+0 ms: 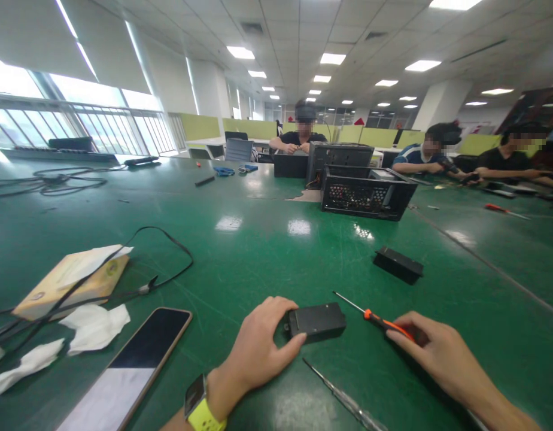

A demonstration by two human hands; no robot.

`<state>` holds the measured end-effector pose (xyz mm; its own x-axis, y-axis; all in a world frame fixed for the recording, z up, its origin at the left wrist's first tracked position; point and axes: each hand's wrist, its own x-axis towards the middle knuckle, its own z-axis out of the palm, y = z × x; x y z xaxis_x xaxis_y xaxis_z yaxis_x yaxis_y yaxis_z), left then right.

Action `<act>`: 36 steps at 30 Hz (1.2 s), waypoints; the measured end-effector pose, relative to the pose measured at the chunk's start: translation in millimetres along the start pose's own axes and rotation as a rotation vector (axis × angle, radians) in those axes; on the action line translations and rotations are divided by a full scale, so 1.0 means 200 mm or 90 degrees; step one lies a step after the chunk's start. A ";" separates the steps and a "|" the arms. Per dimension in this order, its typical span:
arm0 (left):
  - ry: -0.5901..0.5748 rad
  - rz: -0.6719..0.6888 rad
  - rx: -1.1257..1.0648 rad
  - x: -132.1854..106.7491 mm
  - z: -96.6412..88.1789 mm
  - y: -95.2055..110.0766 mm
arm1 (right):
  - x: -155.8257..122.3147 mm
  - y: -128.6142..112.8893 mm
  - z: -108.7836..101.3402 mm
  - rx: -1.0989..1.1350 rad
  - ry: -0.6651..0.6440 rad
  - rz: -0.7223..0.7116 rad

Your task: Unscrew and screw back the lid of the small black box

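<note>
A small black rectangular box [319, 321] lies on the green table, with a little tab at each end. My left hand [268, 338] grips its left end, thumb at the near side and fingers at the far side. In my right hand [438, 347] is a screwdriver [379, 321] with an orange and black handle; its tip points up and left, apart from the box. A second screwdriver [339, 395] with a clear handle lies between my hands. Farther off to the right sits another black box [398, 264] of similar shape.
A phone [137, 365], crumpled tissues [97, 326], a tissue pack [74, 278] and black cables [169, 287] lie on the left. Black computer cases [368, 193] stand toward the back. Several people sit across the table, and a red-handled screwdriver [496, 208] lies far right.
</note>
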<state>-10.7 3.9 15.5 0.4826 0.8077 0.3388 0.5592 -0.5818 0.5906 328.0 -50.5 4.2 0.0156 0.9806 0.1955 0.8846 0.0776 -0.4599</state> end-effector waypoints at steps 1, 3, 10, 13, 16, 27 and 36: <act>0.003 0.003 0.006 0.00 0.00 0.00 | -0.02 0.00 0.02 -0.012 0.014 -0.002; 0.008 0.011 0.015 0.00 0.00 -0.01 | -0.05 -0.04 0.03 -0.039 0.069 -0.027; 0.015 0.036 -0.004 0.00 -0.02 -0.02 | -0.15 -0.41 0.05 -0.010 -0.308 -0.180; 0.007 0.049 -0.011 -0.01 -0.03 -0.03 | -0.12 -0.41 -0.02 0.036 -0.344 -0.142; 0.001 0.060 -0.017 -0.01 -0.05 -0.04 | -0.07 -0.25 -0.13 0.074 -0.284 -0.086; -0.012 0.075 -0.019 0.00 -0.06 -0.06 | -0.03 -0.06 -0.13 0.160 -0.178 -0.032; -0.037 0.087 -0.022 0.01 -0.08 -0.06 | -0.03 -0.07 -0.14 0.147 -0.210 -0.032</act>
<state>-27.9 13.3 21.3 0.5910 0.7139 0.3756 0.4630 -0.6815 0.5668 328.8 -62.0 33.0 -0.2079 0.9769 -0.0485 0.7515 0.1278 -0.6473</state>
